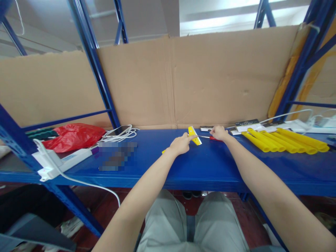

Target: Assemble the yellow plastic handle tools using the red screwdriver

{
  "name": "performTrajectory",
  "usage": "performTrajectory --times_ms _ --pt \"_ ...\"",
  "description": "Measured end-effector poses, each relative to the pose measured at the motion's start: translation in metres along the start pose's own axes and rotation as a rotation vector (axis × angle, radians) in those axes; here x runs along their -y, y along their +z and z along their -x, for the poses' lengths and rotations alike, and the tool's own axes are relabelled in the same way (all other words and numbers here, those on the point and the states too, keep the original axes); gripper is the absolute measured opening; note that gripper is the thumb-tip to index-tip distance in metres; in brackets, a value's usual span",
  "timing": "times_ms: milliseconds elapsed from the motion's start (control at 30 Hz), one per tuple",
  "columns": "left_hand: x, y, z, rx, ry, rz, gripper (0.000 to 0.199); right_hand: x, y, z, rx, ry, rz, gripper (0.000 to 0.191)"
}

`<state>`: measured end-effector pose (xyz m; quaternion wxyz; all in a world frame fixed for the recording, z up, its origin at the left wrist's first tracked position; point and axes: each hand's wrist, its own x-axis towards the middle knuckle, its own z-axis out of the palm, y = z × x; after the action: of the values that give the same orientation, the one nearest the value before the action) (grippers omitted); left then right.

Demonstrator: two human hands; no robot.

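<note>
My left hand (180, 144) is closed around a yellow tool, whose flat yellow head with a white edge (193, 135) sticks out past the fingers. A small yellow end shows behind the left wrist; the middle of the tool is hidden in the hand. In my right hand (219, 133) is a screwdriver with a red handle (214, 139) and a thin metal shaft pointing left. The shaft's tip is close to the yellow head; whether they touch I cannot tell. Both hands are above the blue shelf top (204, 164).
Several yellow tubes (283, 140) lie side by side at the right, by flat black-and-white packs (245, 126). At the left are a red plastic bag (76, 137), a coiled white cable (119, 134) and a white power strip (70, 161). Cardboard (223, 80) walls the back.
</note>
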<state>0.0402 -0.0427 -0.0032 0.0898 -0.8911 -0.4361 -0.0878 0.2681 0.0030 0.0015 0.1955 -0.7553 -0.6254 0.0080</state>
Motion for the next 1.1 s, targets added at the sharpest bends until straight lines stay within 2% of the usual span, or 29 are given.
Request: performTrajectory --times_ms 100,267,367,667,1100 --pt "0.003 0.0 0.0 -0.011 -0.001 0.032 0.055 0.011 -0.003 0.003 -0.009 -0.142 -0.093 0.02" --pt "0.007 -0.001 0.0 -0.04 -0.03 0.078 0.054 0.035 -0.001 0.014 0.043 -0.519 -0.251 0.016" --pt "0.007 -0.001 0.0 -0.049 -0.053 0.082 0.055 0.044 0.003 0.021 0.041 -0.654 -0.287 0.013" --pt "0.008 0.0 -0.002 -0.088 -0.12 0.059 0.057 0.045 0.017 0.017 -0.049 -0.739 -0.264 0.012" --pt "0.008 -0.002 -0.001 -0.1 -0.149 0.08 0.058 0.046 0.023 0.015 -0.052 -0.763 -0.33 0.01"
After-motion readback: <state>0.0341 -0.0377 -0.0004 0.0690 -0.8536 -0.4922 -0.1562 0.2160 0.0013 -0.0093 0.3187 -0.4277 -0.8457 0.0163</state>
